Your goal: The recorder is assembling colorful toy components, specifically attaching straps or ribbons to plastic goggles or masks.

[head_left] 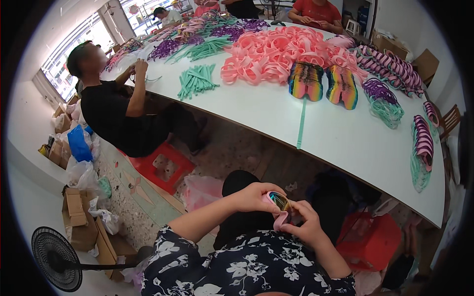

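Observation:
Over my lap, below the table edge, both hands hold a shiny rainbow-tinted goggle lens (279,201) with a soft pink goggle frame (281,220) around part of it. My left hand (259,197) grips the upper left side, its thumb and fingers closed on the piece. On the lower right, my right hand (307,223) pinches the pink frame and the lens edge between thumb and fingers. My fingers hide how far the frame sits on the lens. Two stacks of similar rainbow lenses (306,81) (341,88) rest on the table ahead.
The white table (256,106) carries a heap of pink frames (276,52), teal straps (196,81), purple straps (170,48) and bundled goggles (423,143). A co-worker in black (111,101) sits at left on a red stool (165,167). A black fan (55,259) stands lower left.

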Available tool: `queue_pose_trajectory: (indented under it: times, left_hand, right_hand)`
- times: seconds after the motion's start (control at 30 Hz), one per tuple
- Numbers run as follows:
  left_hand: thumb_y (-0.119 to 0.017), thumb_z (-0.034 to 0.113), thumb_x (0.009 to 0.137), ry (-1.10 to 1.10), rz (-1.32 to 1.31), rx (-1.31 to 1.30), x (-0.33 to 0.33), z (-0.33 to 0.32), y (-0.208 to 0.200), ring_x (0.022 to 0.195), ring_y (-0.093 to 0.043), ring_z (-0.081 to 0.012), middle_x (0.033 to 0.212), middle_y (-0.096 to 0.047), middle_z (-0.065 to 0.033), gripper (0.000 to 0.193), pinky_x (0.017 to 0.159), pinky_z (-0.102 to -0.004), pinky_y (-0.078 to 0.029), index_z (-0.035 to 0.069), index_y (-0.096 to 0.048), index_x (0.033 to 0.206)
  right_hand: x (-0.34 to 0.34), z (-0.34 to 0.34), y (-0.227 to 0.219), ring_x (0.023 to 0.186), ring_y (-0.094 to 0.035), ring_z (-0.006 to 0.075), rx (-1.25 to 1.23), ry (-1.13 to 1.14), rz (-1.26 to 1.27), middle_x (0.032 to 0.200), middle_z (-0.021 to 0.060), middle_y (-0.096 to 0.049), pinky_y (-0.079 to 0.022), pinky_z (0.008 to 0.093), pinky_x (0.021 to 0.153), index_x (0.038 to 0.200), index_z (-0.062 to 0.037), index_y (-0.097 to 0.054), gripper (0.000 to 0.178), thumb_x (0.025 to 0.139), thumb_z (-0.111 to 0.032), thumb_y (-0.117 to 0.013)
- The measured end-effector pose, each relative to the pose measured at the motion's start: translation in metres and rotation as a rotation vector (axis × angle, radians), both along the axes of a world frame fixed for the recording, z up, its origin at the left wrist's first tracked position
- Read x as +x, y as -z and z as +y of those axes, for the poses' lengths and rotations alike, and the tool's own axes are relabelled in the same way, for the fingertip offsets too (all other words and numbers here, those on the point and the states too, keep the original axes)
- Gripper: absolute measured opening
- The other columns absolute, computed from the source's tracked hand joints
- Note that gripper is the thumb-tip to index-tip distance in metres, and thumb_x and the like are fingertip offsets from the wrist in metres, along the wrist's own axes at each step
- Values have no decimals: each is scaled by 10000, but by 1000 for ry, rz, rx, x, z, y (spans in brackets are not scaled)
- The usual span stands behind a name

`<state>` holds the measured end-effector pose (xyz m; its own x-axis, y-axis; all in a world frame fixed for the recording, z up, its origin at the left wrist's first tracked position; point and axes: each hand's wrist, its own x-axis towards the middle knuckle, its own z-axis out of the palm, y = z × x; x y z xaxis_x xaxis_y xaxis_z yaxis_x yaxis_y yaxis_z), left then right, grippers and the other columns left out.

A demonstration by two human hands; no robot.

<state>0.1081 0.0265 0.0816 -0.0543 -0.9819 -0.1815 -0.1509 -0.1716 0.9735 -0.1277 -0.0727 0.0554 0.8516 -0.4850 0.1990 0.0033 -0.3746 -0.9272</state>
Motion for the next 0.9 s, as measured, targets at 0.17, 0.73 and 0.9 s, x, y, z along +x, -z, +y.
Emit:
queue_pose_trajectory:
  times: [0.17,0.73,0.9]
  left_hand:
    - [-868,287,728,173,-475,-353,19,-4,-18,1050,-650,-253,1063,-677,-110,584,961,-347,-498,25,-668,1211]
    - [-796,396,723,122,-887,-813,-33,-29,-25,797,-593,-294,874,-577,-106,486,706,-387,-503,23,-640,994]
    - [-802,387,714,168,-814,-750,-37,-31,-20,805,-597,-301,894,-578,-111,507,719,-400,-509,15,-634,1014]
  right_hand:
    - [3,-5,-7,936,-622,217,-211,-14,-81,1062,125,-611,-519,317,816,1300,-3,-617,682,707,-212,-879]
    - [-24,-51,-14,1052,-584,228,78,-194,-110,1171,101,-570,-484,329,902,1314,-88,-615,642,737,-240,-853]
    - [-17,-44,5,1117,-561,151,795,-293,-172,1207,62,-575,-460,303,962,1263,-57,-576,532,810,-218,-805]
